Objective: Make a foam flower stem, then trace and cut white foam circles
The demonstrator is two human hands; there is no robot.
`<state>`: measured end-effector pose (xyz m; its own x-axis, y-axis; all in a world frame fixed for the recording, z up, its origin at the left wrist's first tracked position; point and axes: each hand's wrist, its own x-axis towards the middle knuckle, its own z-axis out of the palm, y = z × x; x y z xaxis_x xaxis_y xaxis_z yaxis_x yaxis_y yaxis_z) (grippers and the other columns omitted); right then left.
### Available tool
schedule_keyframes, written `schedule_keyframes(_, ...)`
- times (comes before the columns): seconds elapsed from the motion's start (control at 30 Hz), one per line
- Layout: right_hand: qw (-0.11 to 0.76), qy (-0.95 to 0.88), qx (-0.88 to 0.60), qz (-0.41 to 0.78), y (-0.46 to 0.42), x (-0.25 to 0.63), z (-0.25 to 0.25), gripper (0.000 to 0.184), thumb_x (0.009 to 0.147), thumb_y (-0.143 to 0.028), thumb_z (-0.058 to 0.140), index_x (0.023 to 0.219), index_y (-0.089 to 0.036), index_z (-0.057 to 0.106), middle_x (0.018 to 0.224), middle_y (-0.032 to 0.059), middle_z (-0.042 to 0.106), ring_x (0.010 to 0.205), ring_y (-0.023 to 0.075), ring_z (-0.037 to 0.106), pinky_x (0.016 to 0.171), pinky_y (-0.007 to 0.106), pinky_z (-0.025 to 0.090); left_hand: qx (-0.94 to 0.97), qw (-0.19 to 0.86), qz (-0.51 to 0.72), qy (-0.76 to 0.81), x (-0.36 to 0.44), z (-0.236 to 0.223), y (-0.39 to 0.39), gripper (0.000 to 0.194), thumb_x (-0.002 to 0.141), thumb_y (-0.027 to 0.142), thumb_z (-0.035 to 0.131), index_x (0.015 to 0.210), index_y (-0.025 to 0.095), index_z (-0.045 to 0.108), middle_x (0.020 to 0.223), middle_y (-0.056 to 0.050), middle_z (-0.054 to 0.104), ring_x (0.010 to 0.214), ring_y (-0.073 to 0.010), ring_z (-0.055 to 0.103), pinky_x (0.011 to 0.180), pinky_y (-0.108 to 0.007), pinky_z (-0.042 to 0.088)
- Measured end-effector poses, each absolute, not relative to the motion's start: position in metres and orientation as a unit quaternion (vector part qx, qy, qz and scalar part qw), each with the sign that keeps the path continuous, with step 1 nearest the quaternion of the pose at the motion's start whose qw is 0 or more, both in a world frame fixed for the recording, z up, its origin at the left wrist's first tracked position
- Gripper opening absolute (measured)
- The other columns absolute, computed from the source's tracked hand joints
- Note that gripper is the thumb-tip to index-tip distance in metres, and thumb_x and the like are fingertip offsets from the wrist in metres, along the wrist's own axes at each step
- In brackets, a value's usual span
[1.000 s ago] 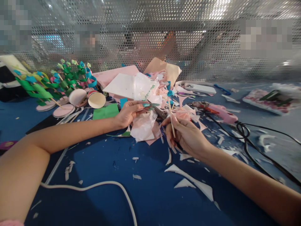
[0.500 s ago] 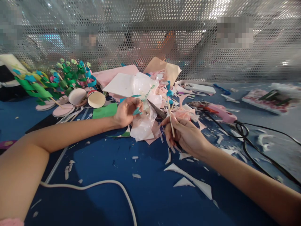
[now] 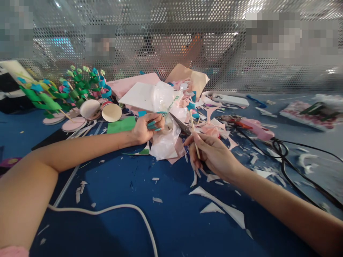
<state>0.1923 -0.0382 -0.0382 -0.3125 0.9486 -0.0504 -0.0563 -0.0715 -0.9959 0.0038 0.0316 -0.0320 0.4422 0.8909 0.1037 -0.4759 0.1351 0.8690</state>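
One blue worktop (image 3: pixel 112 232), strewn with paper scraps (image 3: pixel 211 208), underlies both hands; left hand (image 3: pixel 146 128), its fingers stretched toward the scissors (image 3: pixel 179 123) a second ago, now has them curled back, and whether it grasps anything cannot be told. Right hand (image 3: pixel 214 151) is little changed, its grip pinching a tilted wooden stick (image 3: pixel 193 125) between thumb and fingers, over the scrap pile and just beside the scissors. At the stick's upper end sits a blue star (image 3: pixel 191 106); judgement: the stick remains secured while close work near the blades pauses.
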Motion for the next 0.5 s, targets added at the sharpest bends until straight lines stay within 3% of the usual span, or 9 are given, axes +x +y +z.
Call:
schedule_keyframes(0.27,0.386,-0.568,-0.434,0.583,-0.0387,0.1914,-0.0359,0.043,0.07,-0.059,0.06,0.071,-0.017,0.051,0.042,-0.005,0.054,0.029,0.0071,0.046,0.029,0.017,0.035,0.44,0.723,0.48,0.232,0.0051,-0.0315,0.0321,0.049,0.087,0.011,0.022,0.039,0.016,0.033,0.044,0.002,0.02,0.043,-0.009,0.023,0.045,-0.021,0.026)
schedule_keyframes(0.4,0.373,-0.575,-0.444,0.577,-0.0397,0.191,-0.0336,0.046,0.068,-0.062,0.06,0.071,-0.017,0.051,0.04,-0.0057,0.053,0.027,0.0061,0.045,0.026,0.015,0.03,0.461,0.707,0.487,0.225,0.0046,-0.0349,0.0338,0.04,0.081,0.014,0.036,0.041,0.017,0.033,0.044,0.003,0.022,0.043,-0.0075,0.024,0.046,-0.021,0.027)
schedule_keyframes(0.5,0.368,-0.579,-0.446,0.575,-0.0404,0.1905,-0.0324,0.047,0.067,-0.063,0.059,0.07,-0.017,0.051,0.04,-0.006,0.053,0.027,0.0058,0.045,0.027,0.015,0.029,0.474,0.698,0.49,0.218,0.0042,-0.0364,0.0339,0.026,0.067,0.014,0.052,0.046,0.016,0.036,0.046,0.005,0.028,0.044,-0.0052,0.028,0.046,-0.019,0.027)
